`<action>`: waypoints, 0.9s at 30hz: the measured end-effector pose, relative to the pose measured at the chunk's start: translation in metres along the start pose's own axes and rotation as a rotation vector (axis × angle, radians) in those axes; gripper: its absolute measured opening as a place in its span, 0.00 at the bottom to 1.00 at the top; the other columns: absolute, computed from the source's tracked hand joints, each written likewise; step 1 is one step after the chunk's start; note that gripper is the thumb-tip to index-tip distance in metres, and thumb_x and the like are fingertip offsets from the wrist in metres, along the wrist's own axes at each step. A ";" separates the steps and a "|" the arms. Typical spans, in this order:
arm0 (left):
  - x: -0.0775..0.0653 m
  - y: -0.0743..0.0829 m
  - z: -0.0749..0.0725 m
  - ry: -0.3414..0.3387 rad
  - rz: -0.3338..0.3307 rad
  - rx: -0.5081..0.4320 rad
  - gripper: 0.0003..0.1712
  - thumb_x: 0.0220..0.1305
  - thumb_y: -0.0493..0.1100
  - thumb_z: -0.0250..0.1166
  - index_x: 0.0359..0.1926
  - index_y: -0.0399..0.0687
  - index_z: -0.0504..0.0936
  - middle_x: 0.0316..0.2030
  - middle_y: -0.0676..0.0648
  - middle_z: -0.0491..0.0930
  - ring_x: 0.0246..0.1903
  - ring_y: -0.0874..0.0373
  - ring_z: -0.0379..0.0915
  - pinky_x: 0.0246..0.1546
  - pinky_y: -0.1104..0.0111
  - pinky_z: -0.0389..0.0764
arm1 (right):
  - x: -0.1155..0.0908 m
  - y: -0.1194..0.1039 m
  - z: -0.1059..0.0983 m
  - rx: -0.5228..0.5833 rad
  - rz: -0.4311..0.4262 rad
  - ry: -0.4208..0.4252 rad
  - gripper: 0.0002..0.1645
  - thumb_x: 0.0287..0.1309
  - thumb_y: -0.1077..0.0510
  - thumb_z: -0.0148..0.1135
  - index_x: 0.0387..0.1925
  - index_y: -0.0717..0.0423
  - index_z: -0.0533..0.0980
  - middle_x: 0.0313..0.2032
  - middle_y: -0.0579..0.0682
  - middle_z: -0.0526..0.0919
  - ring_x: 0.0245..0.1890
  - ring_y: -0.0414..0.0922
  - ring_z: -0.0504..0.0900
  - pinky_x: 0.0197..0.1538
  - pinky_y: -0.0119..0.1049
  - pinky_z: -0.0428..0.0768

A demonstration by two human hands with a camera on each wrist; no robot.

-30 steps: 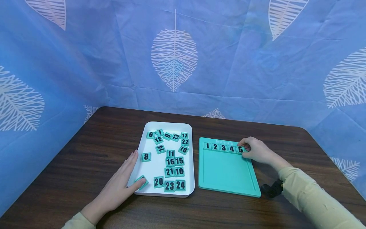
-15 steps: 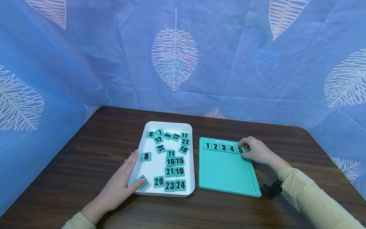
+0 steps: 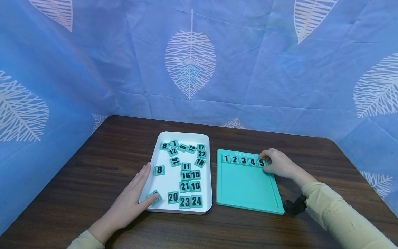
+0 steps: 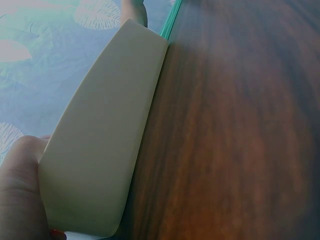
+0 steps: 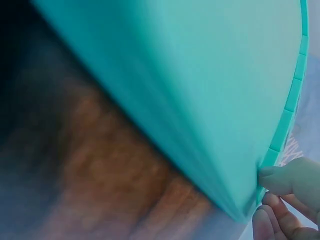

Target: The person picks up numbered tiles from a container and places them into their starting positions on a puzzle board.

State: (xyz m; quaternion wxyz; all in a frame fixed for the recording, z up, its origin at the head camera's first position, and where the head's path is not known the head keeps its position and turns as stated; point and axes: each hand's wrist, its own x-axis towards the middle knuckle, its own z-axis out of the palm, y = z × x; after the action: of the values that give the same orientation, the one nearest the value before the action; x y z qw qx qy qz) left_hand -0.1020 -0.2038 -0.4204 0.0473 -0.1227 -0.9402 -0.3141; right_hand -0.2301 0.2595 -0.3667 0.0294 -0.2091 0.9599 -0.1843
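Note:
My right hand [image 3: 277,162] is at the far right corner of the turquoise board [image 3: 248,188], thumb and fingers pinching the number 5 tile [image 3: 262,162]. Tiles 1 to 4 line up beside it along the board's far edge. In the right wrist view the fingertips [image 5: 272,177] sit at the end of that tile row. My left hand [image 3: 127,200] lies along the left side of the white tray [image 3: 168,185], fingers extended. Its thumb reaches over the rim onto a tile [image 3: 154,197], covering its number. The left wrist view shows the tray's outer wall [image 4: 105,130] with the thumb at its edge.
Several loose numbered tiles lie scattered in the tray, among them the 8 tile [image 3: 160,170] and the 20 tile [image 3: 173,197]. Tray and board stand side by side on a dark wooden table [image 3: 93,166]. Behind it hangs a blue leaf-patterned cloth [image 3: 236,69].

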 end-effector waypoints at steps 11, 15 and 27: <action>-0.001 -0.001 -0.001 0.003 0.001 0.000 0.50 0.64 0.66 0.55 0.76 0.50 0.44 0.74 0.46 0.44 0.72 0.45 0.40 0.63 0.39 0.52 | 0.028 -0.044 -0.005 -0.008 -0.091 -0.023 0.17 0.53 0.69 0.61 0.48 0.66 0.76 0.43 0.59 0.75 0.42 0.54 0.74 0.42 0.46 0.75; -0.001 -0.002 -0.001 0.002 -0.001 -0.002 0.50 0.64 0.66 0.55 0.76 0.51 0.44 0.74 0.46 0.44 0.72 0.46 0.40 0.63 0.39 0.52 | 0.043 -0.072 -0.007 -0.002 -0.147 -0.026 0.18 0.54 0.69 0.61 0.49 0.66 0.76 0.45 0.58 0.75 0.43 0.55 0.75 0.44 0.46 0.76; -0.001 -0.001 0.000 0.012 0.013 0.002 0.50 0.63 0.67 0.55 0.76 0.52 0.44 0.74 0.47 0.44 0.72 0.47 0.40 0.62 0.39 0.54 | 0.079 -0.150 -0.005 0.010 -0.252 -0.053 0.20 0.56 0.66 0.62 0.52 0.61 0.76 0.47 0.56 0.76 0.45 0.52 0.75 0.47 0.43 0.76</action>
State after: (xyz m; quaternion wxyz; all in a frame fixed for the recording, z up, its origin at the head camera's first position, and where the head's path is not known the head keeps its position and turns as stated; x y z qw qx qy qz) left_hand -0.1016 -0.2043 -0.4208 0.0553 -0.1269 -0.9394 -0.3137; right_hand -0.2440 0.1016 -0.3055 0.0325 -0.3325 0.9240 -0.1859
